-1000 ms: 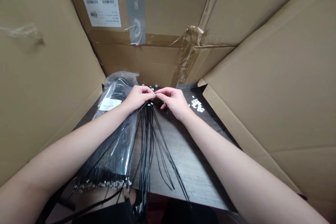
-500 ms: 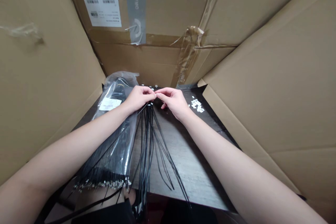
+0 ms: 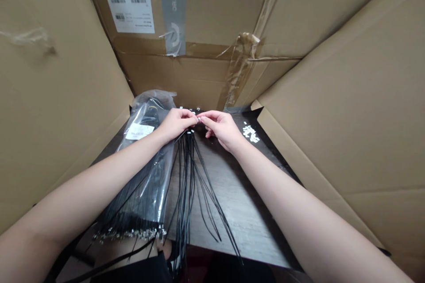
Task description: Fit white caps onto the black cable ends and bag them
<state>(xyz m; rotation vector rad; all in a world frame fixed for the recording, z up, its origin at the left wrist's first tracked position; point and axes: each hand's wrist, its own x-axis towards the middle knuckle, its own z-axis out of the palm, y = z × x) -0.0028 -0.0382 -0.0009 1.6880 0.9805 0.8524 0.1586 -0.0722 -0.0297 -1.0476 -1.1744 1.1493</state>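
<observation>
My left hand [image 3: 178,123] and my right hand [image 3: 223,128] meet fingertip to fingertip over the table. Left fingers pinch the end of a thin black wire [image 3: 176,138], which trails down and left under the wrist. A tiny white connector [image 3: 199,119] shows between the fingertips, gripped by the right thumb and index finger. Whether the wire's tip is inside it cannot be seen. Just below the hands lies a bundle of black wires [image 3: 188,163], with white connectors at its top ends. Its other ends hang over the table's front edge.
A clear plastic bag [image 3: 159,154] full of black wires with metal tips lies at left, under my left forearm. Loose white connectors [image 3: 250,133] are heaped at right on the dark table [image 3: 232,203]. Cardboard walls [image 3: 199,70] enclose the back and both sides.
The white connector between my fingertips now shows more plainly, as the right fingertips have shifted slightly right. The bundle and bag have stayed in place.
</observation>
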